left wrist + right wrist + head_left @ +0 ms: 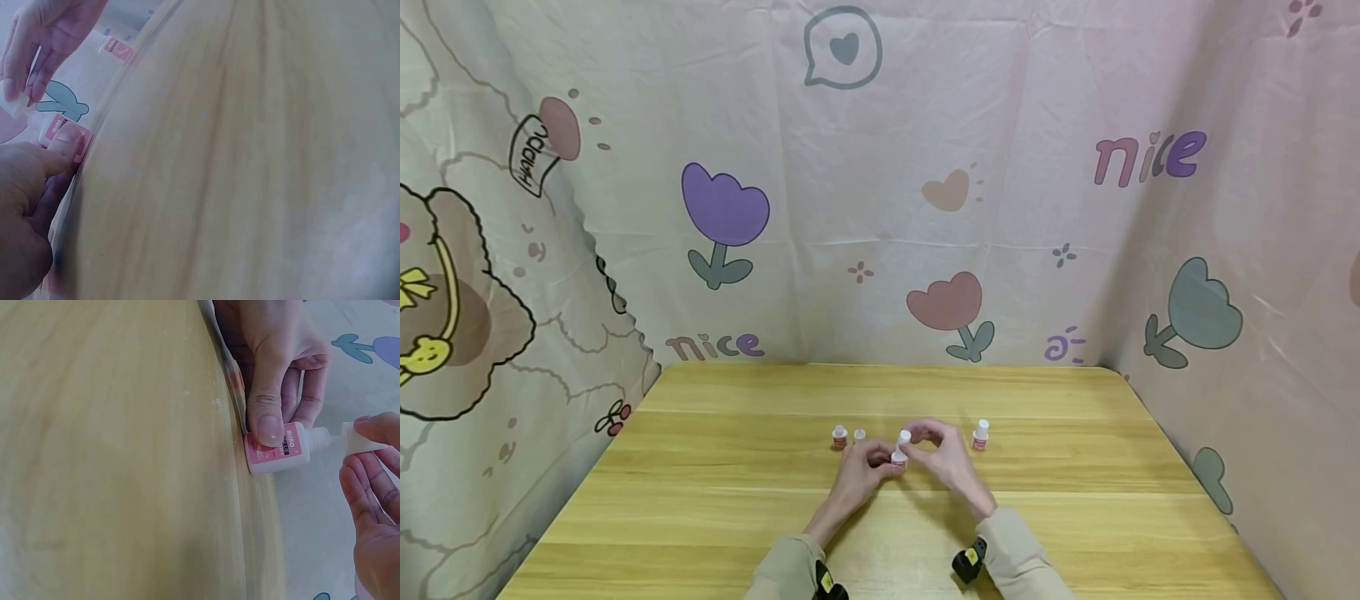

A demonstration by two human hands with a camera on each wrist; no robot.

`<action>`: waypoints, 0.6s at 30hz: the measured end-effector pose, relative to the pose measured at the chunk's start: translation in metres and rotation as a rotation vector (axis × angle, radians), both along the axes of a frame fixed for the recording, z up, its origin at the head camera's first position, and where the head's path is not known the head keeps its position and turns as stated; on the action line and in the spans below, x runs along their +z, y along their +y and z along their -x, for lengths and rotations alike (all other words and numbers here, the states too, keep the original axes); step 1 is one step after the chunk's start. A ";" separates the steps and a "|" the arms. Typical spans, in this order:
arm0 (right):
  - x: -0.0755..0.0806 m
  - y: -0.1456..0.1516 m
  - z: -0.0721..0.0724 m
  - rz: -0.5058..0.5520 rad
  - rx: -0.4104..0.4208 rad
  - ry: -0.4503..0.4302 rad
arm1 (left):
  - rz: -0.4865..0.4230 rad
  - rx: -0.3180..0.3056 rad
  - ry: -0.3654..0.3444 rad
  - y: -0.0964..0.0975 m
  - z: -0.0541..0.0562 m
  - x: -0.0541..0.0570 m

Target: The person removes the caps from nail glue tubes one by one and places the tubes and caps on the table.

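My left hand [859, 477] grips a small white glue bottle [275, 449] with a pink label, thumb across the label, its base at the tabletop. The thumb and fingers of my right hand [946, 457] pinch a white cap [362, 439]. In the right wrist view, this cap is a little apart from the bottle's threaded neck, with a thin pale tip between them. Just beyond the left hand stands another glue bottle [840, 438] with a short top, and beside it a small white piece [860, 436], partly hidden by that hand.
A third glue bottle [981, 436], with a tall white cap, stands to the right of the right hand. The wooden table [737, 500] reaches back to a printed cloth [850, 317], and cloth also hangs at both sides.
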State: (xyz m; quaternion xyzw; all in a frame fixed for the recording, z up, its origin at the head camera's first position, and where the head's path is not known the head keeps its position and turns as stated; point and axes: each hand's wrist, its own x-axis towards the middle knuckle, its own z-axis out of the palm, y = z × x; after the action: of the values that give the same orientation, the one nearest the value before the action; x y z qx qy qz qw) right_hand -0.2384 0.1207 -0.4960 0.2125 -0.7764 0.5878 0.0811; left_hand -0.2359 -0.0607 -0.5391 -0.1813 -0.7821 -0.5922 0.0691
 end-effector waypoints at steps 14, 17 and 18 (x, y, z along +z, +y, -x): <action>0.001 0.002 0.001 0.058 0.028 -0.016 | 0.021 -0.014 0.000 -0.002 0.000 0.001; 0.002 0.002 0.000 0.075 0.033 -0.013 | 0.013 -0.005 -0.009 -0.001 0.000 0.001; 0.002 0.002 0.000 0.079 0.033 -0.013 | 0.011 -0.002 -0.004 -0.001 0.000 0.000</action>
State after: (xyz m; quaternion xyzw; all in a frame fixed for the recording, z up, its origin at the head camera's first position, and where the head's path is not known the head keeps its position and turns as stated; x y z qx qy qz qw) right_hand -0.2387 0.1226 -0.4939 0.2180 -0.7496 0.6204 0.0748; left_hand -0.2354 -0.0614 -0.5387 -0.1812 -0.7854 -0.5882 0.0659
